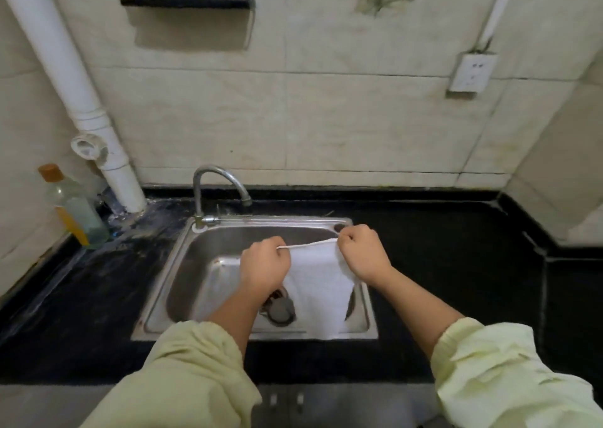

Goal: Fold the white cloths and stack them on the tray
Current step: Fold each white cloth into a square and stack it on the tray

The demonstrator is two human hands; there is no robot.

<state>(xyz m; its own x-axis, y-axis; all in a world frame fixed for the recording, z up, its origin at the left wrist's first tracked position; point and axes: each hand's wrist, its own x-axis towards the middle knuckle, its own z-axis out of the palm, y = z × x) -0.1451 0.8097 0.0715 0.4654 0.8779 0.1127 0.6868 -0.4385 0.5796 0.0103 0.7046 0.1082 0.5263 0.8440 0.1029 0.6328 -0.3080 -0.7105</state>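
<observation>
A white cloth point(321, 285) hangs over the steel sink point(182, 264), stretched taut along its top edge between my two hands. My left hand point(265, 264) pinches the cloth's top left corner in a closed fist. My right hand point(363, 252) grips the top right corner the same way. The cloth's lower edge drops down to the sink's front rim. A square steel tray point(222, 277) lies in the sink basin, partly hidden behind my left arm and the cloth.
A curved tap point(215, 182) stands at the sink's back left. A clear bottle with an orange cap point(70, 204) and a white drain pipe point(98, 127) sit at the left on the wet black counter point(456, 264). A wall socket point(470, 71) is at the upper right.
</observation>
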